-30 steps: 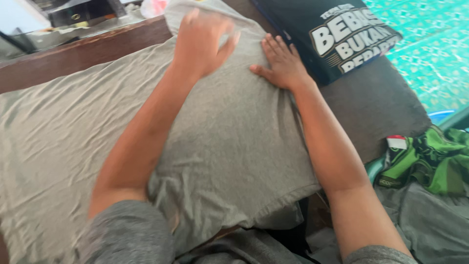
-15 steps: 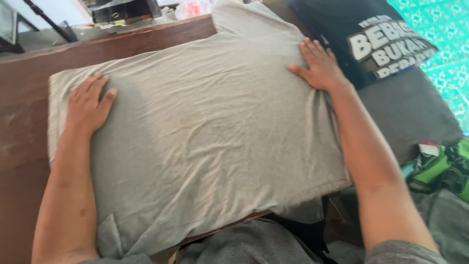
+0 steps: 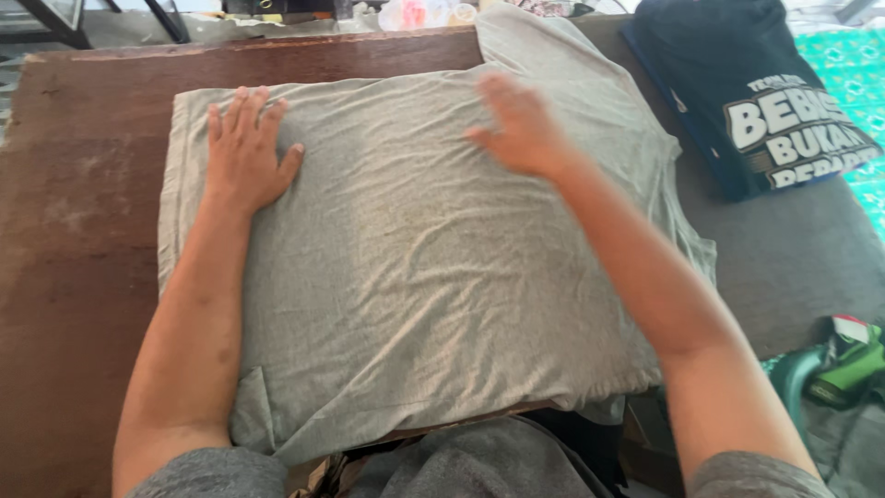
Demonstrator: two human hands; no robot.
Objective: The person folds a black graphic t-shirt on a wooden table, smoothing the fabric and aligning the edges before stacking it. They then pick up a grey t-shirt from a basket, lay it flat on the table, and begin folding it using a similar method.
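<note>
Grey T-shirt (image 3: 415,258) lies spread flat on a dark brown wooden table (image 3: 83,240), folded into a rough rectangle, covering the table's middle and right part, near edge hanging slightly over the side closest to the person. Fabric is lightly wrinkled, one sleeve or loose flap runs up past the shirt's far right corner. Left hand (image 3: 244,152) rests palm down on the shirt's far left corner, fingers spread apart and flat, gripping nothing, just pressing the cloth. Right hand (image 3: 521,129) is over the shirt's far middle-right area, motion-blurred, fingers open and loosely spread, nothing clamped; cannot tell whether it touches the fabric or hovers just above. Both forearms reach across the shirt from its near edge. Right of the shirt, a grey padded surface (image 3: 793,267) adjoins the table, and on it, beyond the shirt's right edge, lies a folded dark navy shirt (image 3: 747,92) with large white print. Near the shirt's lower right corner, well off to the side, a green object (image 3: 853,364) with a bit of red on it. Beyond the shirt's far edge, some blurry clutter (image 3: 415,13) at the table's back.
</note>
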